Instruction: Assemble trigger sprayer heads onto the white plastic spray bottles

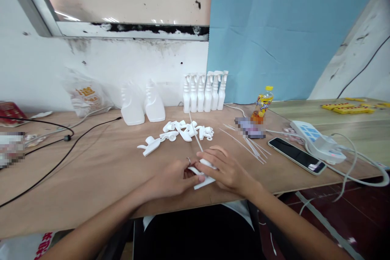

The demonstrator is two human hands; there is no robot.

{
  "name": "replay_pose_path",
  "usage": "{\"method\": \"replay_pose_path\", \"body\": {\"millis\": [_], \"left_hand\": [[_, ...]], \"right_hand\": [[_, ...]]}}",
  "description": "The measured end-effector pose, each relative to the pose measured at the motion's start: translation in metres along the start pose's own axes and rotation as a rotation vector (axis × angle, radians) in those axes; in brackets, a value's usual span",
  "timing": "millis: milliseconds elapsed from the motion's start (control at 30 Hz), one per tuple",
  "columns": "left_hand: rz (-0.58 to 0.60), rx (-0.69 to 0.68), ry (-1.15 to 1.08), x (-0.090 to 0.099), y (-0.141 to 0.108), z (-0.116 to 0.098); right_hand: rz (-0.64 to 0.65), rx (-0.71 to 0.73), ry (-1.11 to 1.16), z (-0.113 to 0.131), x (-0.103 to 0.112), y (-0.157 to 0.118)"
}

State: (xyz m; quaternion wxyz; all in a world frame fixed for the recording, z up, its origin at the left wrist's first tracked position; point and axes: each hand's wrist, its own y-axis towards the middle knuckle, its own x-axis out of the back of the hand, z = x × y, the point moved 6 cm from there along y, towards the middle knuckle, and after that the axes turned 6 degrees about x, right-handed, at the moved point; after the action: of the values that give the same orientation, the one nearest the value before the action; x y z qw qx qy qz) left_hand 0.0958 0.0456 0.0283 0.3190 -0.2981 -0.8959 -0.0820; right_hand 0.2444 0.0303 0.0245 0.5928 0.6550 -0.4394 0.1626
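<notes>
My left hand (175, 176) and my right hand (228, 170) meet near the table's front edge, both closed on a white trigger spray head (204, 183). A thin white dip tube (196, 132) slants up and away from the spray head. Fingers cover much of the spray head, so I cannot see how the tube joins it. Beyond my left hand lies another white spray head (151, 146) on its side. A loose pile of white sprayer parts (185, 131) sits farther back. Several thin tubes (254, 150) lie to the right of my right hand.
Several slim white spray bottles (204, 97) stand by the wall, left of which are two larger white bottles (154, 107). On the right are a drink bottle (264, 103), a phone (295, 155) and a power strip (317, 140). A black cable (65, 158) crosses the left side.
</notes>
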Motion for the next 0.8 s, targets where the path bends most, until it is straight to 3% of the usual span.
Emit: {"method": "replay_pose_path", "body": {"millis": [67, 100, 200, 267, 367, 467, 600, 800], "left_hand": [[-0.08, -0.002, 0.059, 0.029, 0.014, -0.001], [-0.188, 0.006, 0.106, 0.052, 0.023, 0.003], [-0.751, -0.03, 0.381, 0.142, 0.046, 0.016], [-0.994, -0.052, 0.536, 0.189, 0.062, 0.03], [-1.233, 0.13, 0.542, 0.239, 0.082, 0.062], [-1.365, 0.299, 0.502, 0.254, 0.097, 0.085], [-1.46, 0.424, 0.43, 0.247, 0.112, 0.105], [-1.438, 0.527, 0.364, 0.231, 0.129, 0.121]], "right_hand": [[-0.086, -0.089, -0.014, -0.01, 0.006, -0.011], [-0.141, -0.15, -0.002, -0.016, 0.011, -0.017], [-0.365, -0.359, 0.095, -0.032, 0.025, -0.034], [-0.516, -0.482, 0.159, -0.04, 0.03, -0.046], [-0.641, -0.625, 0.202, -0.047, 0.029, -0.06], [-0.688, -0.744, 0.159, -0.053, 0.025, -0.071], [-0.699, -0.827, 0.157, -0.056, 0.023, -0.079], [-0.77, -0.881, 0.236, -0.054, 0.029, -0.077]]}}
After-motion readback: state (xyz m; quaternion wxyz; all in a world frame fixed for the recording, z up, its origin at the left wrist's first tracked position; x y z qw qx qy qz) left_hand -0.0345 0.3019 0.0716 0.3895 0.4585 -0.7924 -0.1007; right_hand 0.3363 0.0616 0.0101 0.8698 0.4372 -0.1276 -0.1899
